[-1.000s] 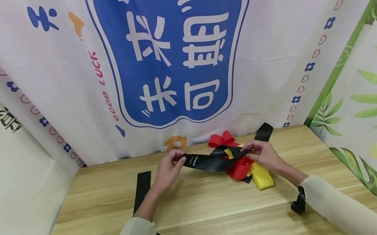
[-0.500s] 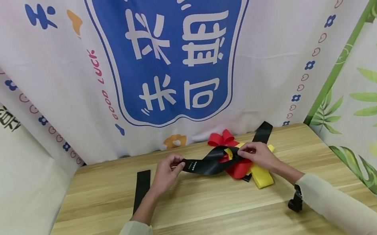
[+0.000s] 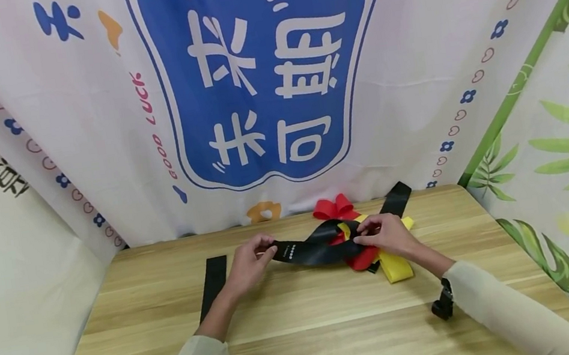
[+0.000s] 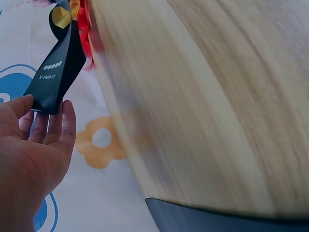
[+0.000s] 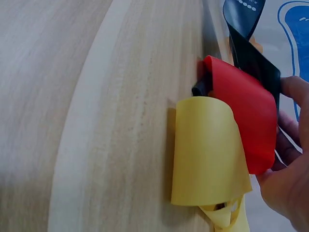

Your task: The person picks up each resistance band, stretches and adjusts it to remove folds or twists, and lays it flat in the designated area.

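A black X-Heavy resistance band (image 3: pixel 308 253), twisted into an open loop, is stretched between both hands above the table. My left hand (image 3: pixel 246 266) pinches its printed left end between thumb and fingers; the left wrist view shows the white dots and lettering on that band end (image 4: pixel 50 77). At the band's other side, my right hand (image 3: pixel 387 237) pinches the black loop. Under and behind it lie a red band (image 5: pixel 246 116) and a yellow band (image 5: pixel 207 150), partly tangled with the black one. The right fingertips are partly hidden behind the red band in the right wrist view.
Another black strip (image 3: pixel 215 281) lies on the wooden table (image 3: pixel 306 332) beside my left forearm. A black band end (image 3: pixel 396 198) sticks out toward the back right corner. A printed curtain (image 3: pixel 107 117) hangs directly behind the table's far edge.
My right hand has shifted left and its fingers sit lower on the loop. The left hand has moved slightly left. The black band has turned and its loop has widened.
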Tool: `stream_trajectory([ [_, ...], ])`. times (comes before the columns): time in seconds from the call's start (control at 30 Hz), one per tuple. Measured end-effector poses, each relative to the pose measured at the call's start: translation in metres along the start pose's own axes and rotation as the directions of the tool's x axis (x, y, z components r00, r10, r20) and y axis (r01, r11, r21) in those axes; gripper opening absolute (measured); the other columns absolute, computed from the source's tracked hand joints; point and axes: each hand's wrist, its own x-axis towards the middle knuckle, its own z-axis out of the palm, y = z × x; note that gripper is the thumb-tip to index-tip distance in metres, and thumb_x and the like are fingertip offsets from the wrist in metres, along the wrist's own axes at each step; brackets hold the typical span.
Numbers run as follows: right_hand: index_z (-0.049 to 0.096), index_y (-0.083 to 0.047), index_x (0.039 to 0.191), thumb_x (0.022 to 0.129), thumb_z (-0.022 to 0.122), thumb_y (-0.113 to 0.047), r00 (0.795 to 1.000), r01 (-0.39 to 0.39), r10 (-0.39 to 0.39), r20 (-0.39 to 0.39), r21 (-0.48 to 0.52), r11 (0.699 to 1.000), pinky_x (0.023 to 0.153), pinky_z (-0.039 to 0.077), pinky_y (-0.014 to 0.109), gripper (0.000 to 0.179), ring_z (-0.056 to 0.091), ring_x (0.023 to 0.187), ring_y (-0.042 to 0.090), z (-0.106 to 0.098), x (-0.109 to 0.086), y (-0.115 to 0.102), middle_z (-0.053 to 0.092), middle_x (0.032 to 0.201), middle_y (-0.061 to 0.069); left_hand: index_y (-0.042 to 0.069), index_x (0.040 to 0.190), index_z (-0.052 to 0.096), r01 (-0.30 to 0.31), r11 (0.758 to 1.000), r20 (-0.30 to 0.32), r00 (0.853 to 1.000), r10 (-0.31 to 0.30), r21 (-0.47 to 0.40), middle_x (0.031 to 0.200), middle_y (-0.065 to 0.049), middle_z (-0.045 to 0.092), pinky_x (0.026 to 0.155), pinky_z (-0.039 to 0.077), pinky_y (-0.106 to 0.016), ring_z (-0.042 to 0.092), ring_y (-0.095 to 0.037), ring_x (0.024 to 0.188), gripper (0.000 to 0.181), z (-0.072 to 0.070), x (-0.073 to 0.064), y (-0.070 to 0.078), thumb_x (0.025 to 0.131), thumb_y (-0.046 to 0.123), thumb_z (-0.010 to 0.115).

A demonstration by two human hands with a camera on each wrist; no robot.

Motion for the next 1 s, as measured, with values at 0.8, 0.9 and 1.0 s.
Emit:
stream_trajectory([
  [0.8,0.076,-0.005,0.106,0.090,0.076,0.004,0.987,0.128,-0.125,-0.102,0.022,0.992,0.076,0.058,0.022,0.018,0.068,0.084,0.020,0.001,-0.005,0.000,0.073,0.094,0.009,0.003,0.112,0.070,-0.023,0.999,0.000,1.000,0.024,0.045,0.109,-0.010,0.072,0.090,0.060,-0.034,0.069,-0.023,0.102,0.012,-0.009,-0.009,-0.010,0.101,0.002,0.071],
  [0.9,0.075,0.001,0.109,0.090,0.073,0.009,0.985,0.123,-0.111,-0.130,0.085,0.989,0.074,0.057,0.019,0.021,0.070,0.083,0.021,0.000,-0.006,-0.002,0.072,0.096,0.013,0.003,0.112,0.071,-0.026,0.999,-0.001,1.000,0.026,0.045,0.108,-0.010,0.072,0.089,0.060,-0.035,0.069,-0.023,0.102,0.012,-0.010,-0.010,-0.012,0.100,0.002,0.071],
  [1.0,0.072,0.005,0.114,0.090,0.070,0.011,0.986,0.111,-0.091,-0.142,0.138,0.984,0.071,0.056,0.018,0.024,0.070,0.082,0.021,-0.003,-0.007,-0.004,0.070,0.099,0.018,0.003,0.113,0.071,-0.028,0.998,0.000,1.000,0.028,0.053,0.109,-0.010,0.073,0.089,0.060,-0.034,0.070,-0.023,0.102,0.012,-0.010,-0.010,-0.014,0.100,0.003,0.071],
])
